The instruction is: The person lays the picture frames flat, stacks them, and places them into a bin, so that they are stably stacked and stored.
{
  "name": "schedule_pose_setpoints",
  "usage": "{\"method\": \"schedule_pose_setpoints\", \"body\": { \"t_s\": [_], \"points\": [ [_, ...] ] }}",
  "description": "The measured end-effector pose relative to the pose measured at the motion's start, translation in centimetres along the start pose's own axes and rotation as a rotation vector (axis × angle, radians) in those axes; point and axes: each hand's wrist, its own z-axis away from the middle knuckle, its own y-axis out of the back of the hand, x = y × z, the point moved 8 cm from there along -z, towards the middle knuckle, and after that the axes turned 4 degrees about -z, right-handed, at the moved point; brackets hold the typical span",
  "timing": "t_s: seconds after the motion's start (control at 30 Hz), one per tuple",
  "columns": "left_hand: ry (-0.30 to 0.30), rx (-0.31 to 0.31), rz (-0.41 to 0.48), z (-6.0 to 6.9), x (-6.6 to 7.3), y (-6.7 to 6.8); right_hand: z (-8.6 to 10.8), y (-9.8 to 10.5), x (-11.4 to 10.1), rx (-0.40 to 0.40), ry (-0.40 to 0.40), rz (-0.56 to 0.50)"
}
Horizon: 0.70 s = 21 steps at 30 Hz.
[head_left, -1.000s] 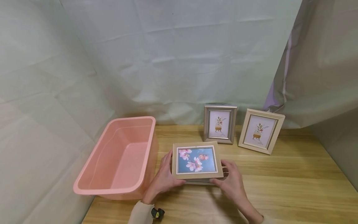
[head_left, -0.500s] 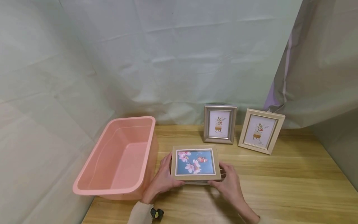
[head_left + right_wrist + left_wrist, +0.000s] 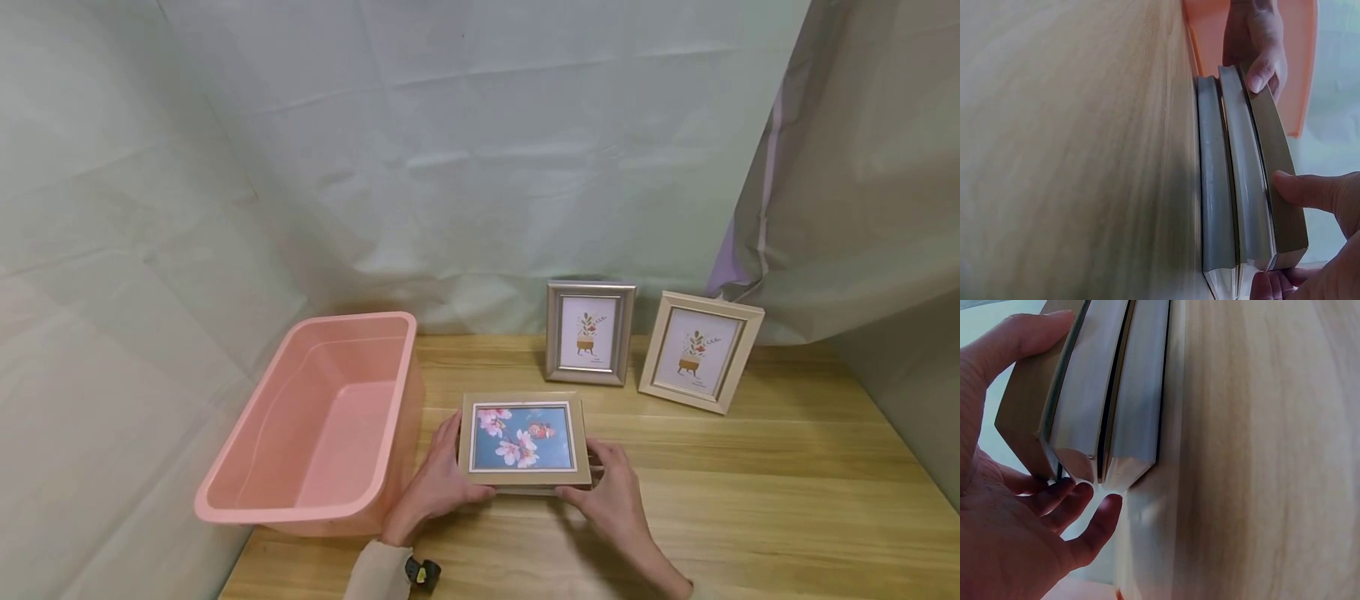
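Note:
A tan picture frame (image 3: 581, 442) with a blossom picture lies flat on top of a stack near the table's front. Below it, two silvery frames (image 3: 1085, 394) show from the side in the left wrist view. My left hand (image 3: 441, 479) grips the stack's left end, thumb on the top frame's front edge and fingers round the side. At the right end, my right hand (image 3: 613, 497) holds it likewise, its thumb (image 3: 1304, 189) against the tan frame's edge in the right wrist view.
To the left stands a pink tub (image 3: 401, 417) with nothing seen inside. Behind the stack, a silver frame (image 3: 553, 333) and a cream frame (image 3: 738, 358) stand upright on the wooden table (image 3: 787, 483). Pale cloth (image 3: 480, 167) hangs behind and at the sides.
The tan frame has come down and slightly left onto the stack, lining up more closely with the frames below. Both hands have moved with it, keeping their grip.

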Motion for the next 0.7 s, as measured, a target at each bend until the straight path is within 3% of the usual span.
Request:
{"method": "schedule_pose_setpoints", "body": {
  "t_s": [0.5,0.7],
  "points": [
    [-0.031,-0.013,0.003,-0.34,-0.29,-0.16,-0.15,-0.21,0.49,0.0,-0.028,0.034],
    [0.012,-0.043,0.055,-0.32,-0.74,-0.26,-0.17,-0.24,0.52,-0.03,-0.039,0.031]
  ]
}}
